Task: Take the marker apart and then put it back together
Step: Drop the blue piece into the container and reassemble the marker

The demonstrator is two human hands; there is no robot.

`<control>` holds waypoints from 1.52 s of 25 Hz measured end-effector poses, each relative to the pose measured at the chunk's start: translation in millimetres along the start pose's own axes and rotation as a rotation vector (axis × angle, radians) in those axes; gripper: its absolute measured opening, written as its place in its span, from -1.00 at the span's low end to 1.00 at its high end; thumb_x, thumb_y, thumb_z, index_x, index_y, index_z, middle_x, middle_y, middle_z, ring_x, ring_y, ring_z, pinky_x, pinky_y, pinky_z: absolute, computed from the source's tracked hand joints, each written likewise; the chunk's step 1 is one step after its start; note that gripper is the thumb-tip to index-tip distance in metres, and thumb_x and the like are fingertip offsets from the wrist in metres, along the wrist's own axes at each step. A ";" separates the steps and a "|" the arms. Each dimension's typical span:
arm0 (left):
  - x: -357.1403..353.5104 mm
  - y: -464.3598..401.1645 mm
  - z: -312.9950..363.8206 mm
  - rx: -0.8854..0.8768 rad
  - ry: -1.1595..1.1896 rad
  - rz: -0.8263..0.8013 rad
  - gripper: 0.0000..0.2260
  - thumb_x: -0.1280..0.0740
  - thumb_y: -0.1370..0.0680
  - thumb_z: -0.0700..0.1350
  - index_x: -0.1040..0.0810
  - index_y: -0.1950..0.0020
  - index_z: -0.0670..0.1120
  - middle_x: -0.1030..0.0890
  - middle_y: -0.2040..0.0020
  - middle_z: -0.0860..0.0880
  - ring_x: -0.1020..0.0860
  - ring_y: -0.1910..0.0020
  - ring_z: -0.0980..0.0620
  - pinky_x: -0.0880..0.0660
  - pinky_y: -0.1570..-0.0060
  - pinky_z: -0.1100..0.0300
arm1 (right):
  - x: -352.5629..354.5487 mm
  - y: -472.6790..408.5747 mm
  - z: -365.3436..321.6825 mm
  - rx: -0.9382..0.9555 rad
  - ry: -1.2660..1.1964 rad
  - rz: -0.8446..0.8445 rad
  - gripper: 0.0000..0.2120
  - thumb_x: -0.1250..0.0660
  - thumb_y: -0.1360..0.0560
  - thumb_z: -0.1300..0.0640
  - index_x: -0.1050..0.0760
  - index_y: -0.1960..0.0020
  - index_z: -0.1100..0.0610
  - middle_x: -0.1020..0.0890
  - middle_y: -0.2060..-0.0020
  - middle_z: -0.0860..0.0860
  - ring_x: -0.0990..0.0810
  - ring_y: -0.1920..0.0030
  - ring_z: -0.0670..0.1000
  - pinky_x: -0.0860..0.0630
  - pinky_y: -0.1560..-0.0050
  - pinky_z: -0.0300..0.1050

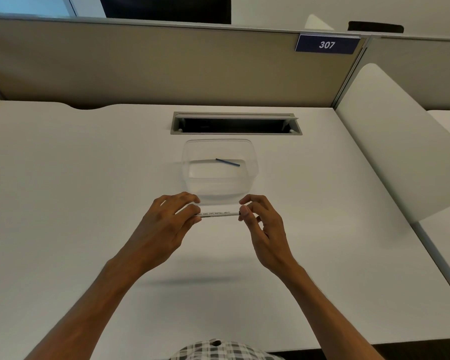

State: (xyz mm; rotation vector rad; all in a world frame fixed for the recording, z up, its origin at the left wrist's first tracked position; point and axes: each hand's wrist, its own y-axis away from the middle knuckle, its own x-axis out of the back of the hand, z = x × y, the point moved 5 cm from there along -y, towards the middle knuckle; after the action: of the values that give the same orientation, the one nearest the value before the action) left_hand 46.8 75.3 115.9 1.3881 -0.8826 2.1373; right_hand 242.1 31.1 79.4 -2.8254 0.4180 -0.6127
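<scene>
Marker [217,214] held level above the desk [63,203], just past centre toward 6 o'clock: slim white barrel, smooth, round in section, one line of small black print along its length, a dark band at its 3 o'clock end. Left hand [166,219] gripping the 9 o'clock end, fingers [185,200] curled over the top and the thumb under, that end hidden inside the grip. Right hand [260,222] pinching the 3 o'clock end between thumb and forefinger, remaining fingers curled loosely and apart from the barrel; whether a cap sits under those fingertips, cannot tell. Just beyond the marker at 12 o'clock, a tub [252,162] of clear, slightly frosted plastic, squarish with rounded corners, its near rim partly behind the fingertips. Inside, on the floor toward the far side, a thin dark blue rod [227,162], straight and lying aslant. Farther at 12 o'clock, a long rectangular slot [235,123] with a grey metal frame sunk into the desk, dark within. Desk matte white and smooth. Behind it, a beige fabric partition [140,68] with a navy sign [327,44] reading 307 at 1 o'clock. At 3 o'clock, a white rounded panel [390,141] leaning over the desk edge. At 6 o'clock, checked cloth [218,352].
</scene>
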 end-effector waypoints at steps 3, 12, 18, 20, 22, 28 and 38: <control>-1.3 -0.2 -0.7 0.006 0.007 -0.008 -0.71 -0.07 -0.61 0.01 -0.52 -0.01 -0.10 -0.56 -0.17 -0.03 -0.52 -0.12 -0.03 -0.40 -0.13 0.06 | 1.6 -1.3 0.1 0.039 0.008 -0.014 -0.80 -0.19 -0.57 -0.08 -0.47 0.11 0.00 -0.54 -0.02 -0.18 -0.57 0.01 -0.07 -0.43 0.19 -0.25; 0.6 3.7 0.6 0.007 0.006 0.013 -0.69 -0.04 -0.61 0.06 -0.49 0.08 -0.08 -0.56 -0.21 0.02 -0.55 -0.03 -0.03 -0.42 0.02 0.19 | 0.3 -2.2 -1.7 0.096 0.066 -0.111 -0.80 -0.09 -0.64 -0.05 -0.45 0.04 -0.03 -0.56 0.15 -0.15 -0.55 0.12 -0.01 -0.41 0.13 -0.28; 11.1 -0.1 5.9 -0.110 -0.118 0.121 -0.76 -0.16 -0.61 -0.02 -0.50 0.12 -0.13 -0.56 -0.24 -0.03 -0.55 -0.07 -0.09 -0.41 -0.05 0.10 | -5.5 -1.0 -12.6 0.116 -0.034 -0.069 -0.76 -0.11 -0.64 0.06 -0.45 0.12 0.11 -0.52 0.00 -0.08 -0.50 0.13 -0.02 -0.36 0.20 -0.23; 13.4 -0.3 6.8 -0.127 -0.157 0.158 -0.77 -0.18 -0.61 -0.03 -0.51 0.12 -0.14 -0.55 -0.26 -0.06 -0.53 -0.06 -0.09 -0.39 -0.04 0.11 | -7.2 -1.3 -12.6 0.093 -0.057 -0.059 -0.74 -0.11 -0.64 0.09 -0.47 0.12 0.18 -0.50 -0.07 -0.08 -0.50 0.11 -0.02 -0.37 0.18 -0.16; 14.2 -0.7 8.4 -0.140 -0.197 0.189 -0.76 -0.18 -0.61 -0.02 -0.51 0.13 -0.14 -0.54 -0.27 -0.08 -0.49 -0.04 -0.08 -0.39 -0.04 0.10 | -7.9 -2.2 -11.8 0.059 -0.096 -0.055 -0.72 -0.12 -0.64 0.12 -0.48 0.12 0.23 -0.50 -0.09 -0.07 -0.50 0.13 -0.03 -0.39 0.19 -0.10; 11.3 -2.4 11.0 -0.158 -0.283 0.220 -0.78 -0.23 -0.60 -0.03 -0.53 0.13 -0.13 -0.54 -0.27 -0.12 -0.54 0.03 -0.16 -0.44 -0.05 0.00 | -9.1 -3.1 -13.7 0.019 -0.171 -0.056 -0.70 -0.12 -0.63 0.14 -0.53 0.13 0.24 -0.52 -0.08 -0.02 -0.50 0.15 -0.03 -0.40 0.19 0.09; 15.6 -3.6 9.2 -0.125 -0.165 0.154 -0.72 -0.15 -0.61 0.01 -0.52 0.13 -0.14 -0.51 -0.27 -0.12 -0.48 -0.02 -0.11 -0.38 -0.09 0.07 | 0.9 -5.4 -18.1 0.126 -0.043 -0.090 -0.74 -0.11 -0.63 -0.06 -0.44 0.14 0.03 -0.52 -0.01 -0.10 -0.53 0.11 -0.02 -0.41 0.19 -0.22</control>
State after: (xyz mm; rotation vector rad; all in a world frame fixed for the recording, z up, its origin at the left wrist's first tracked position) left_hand 48.7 71.5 133.9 1.4916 -1.2016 2.0584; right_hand 236.3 33.1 97.3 -2.7429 0.2372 -0.5729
